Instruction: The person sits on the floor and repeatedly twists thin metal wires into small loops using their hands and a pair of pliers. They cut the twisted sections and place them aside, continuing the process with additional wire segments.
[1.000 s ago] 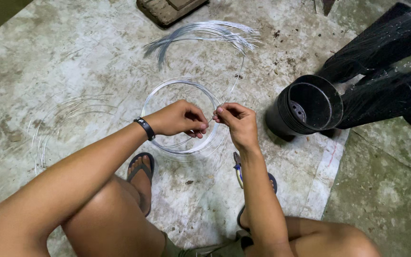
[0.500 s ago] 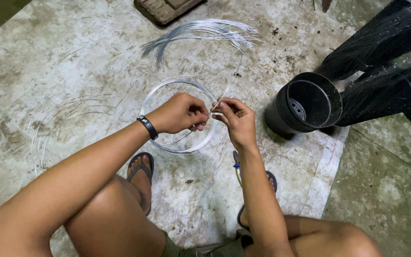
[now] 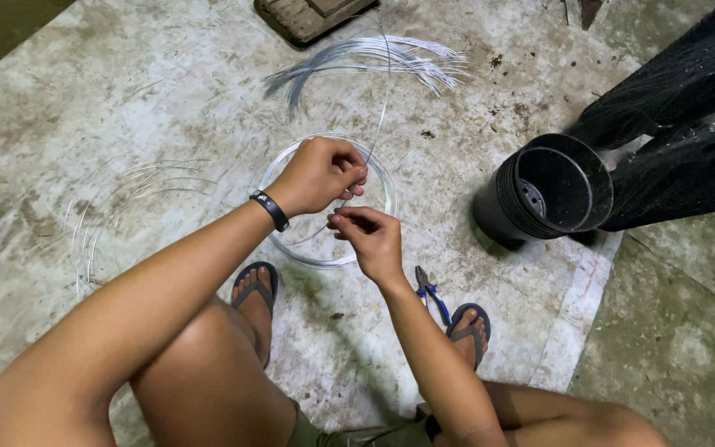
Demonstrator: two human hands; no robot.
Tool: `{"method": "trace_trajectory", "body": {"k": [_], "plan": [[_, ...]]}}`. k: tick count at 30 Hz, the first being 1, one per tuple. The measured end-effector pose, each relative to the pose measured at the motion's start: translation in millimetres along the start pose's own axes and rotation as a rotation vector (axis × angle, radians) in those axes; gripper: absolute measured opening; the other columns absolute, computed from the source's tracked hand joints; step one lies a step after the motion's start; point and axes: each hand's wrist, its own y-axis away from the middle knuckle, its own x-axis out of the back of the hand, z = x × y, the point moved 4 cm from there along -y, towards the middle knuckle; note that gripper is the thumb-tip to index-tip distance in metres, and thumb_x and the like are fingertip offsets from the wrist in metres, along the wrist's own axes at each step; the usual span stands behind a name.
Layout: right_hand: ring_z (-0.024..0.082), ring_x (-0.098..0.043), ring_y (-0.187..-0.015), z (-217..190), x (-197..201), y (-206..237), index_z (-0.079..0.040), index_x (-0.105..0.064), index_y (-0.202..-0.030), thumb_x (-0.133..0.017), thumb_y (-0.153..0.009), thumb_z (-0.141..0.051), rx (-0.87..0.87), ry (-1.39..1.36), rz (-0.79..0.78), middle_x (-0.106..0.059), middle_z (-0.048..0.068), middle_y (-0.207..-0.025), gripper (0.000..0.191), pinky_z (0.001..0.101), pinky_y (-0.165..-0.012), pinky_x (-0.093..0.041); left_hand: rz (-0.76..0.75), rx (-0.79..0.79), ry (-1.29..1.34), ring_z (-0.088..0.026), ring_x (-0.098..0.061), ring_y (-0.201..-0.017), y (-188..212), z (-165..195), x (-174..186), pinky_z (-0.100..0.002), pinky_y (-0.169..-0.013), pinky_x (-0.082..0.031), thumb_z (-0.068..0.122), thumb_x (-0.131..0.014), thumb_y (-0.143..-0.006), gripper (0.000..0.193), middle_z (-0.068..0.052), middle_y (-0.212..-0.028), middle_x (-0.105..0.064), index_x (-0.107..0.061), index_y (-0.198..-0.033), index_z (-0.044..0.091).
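both hands, left hand (image 3: pixel 318 175) and right hand (image 3: pixel 367 237), are pinching the wire ring (image 3: pixel 382 184) with closed fingers, near the black pot (image 3: pixel 549 189).

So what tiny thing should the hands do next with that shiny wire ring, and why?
Probably wind the loose wire end once more around the wire ring. The left hand pinches the ring where that end rises free, and the right hand grips just below, so the tail looks unfastened.

Stained concrete floor (image 3: pixel 109 99) under a worn sheet; black pots (image 3: pixel 552 194) right, perhaps plastic.
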Motion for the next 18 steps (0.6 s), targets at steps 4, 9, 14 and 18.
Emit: {"method": "trace_trajectory", "body": {"k": [4,9,14,18], "plan": [[0.019,-0.076,-0.09,7.6,-3.6,-0.5,0.007,-0.074,-0.105,-0.073,-0.096,-0.008,0.066,-0.02,0.002,-0.078,0.013,-0.097,0.018,0.0322,-0.079,-0.063,-0.002,0.016,0.047,-0.013,-0.077,-0.076,0.1,-7.3,2.7,-0.027,-0.059,-0.062,0.007,-0.066,-0.096,0.012,-0.008,-0.083,-0.075,-0.069,-0.094,-0.005],[0.02,-0.075,-0.09,17.0,-5.3,2.4,0.007,-0.072,-0.105,-0.072,-0.096,-0.005,0.086,-0.091,-0.04,-0.077,0.014,-0.097,0.016,0.0333,-0.079,-0.063,-0.055,0.071,0.157,-0.014,-0.077,-0.08,0.5,-22.6,5.3,-0.027,-0.063,-0.064,0.008,-0.065,-0.097,0.013,-0.008,-0.088,-0.075,-0.069,-0.098,-0.004],[0.021,-0.075,-0.088,17.2,-2.9,5.7,0.009,-0.071,-0.105,-0.071,-0.095,-0.002,0.089,-0.122,-0.077,-0.076,0.015,-0.096,0.015,0.034,-0.082,-0.063,-0.101,0.099,0.236,-0.016,-0.078,-0.084,-1.6,-36.7,2.9,-0.027,-0.068,-0.064,0.01,-0.065,-0.098,0.015,-0.009,-0.092,-0.076,-0.069,-0.102,-0.004],[0.021,-0.075,-0.088,13.2,0.0,7.0,0.01,-0.071,-0.104,-0.071,-0.096,-0.001,0.092,-0.114,-0.089,-0.076,0.015,-0.095,0.013,0.034,-0.083,-0.063,-0.111,0.081,0.28,-0.016,-0.077,-0.084,-3.1,-46.9,0.2,-0.028,-0.07,-0.065,0.013,-0.065,-0.098,0.018,-0.01,-0.095,-0.075,-0.069,-0.105,-0.003]]}}
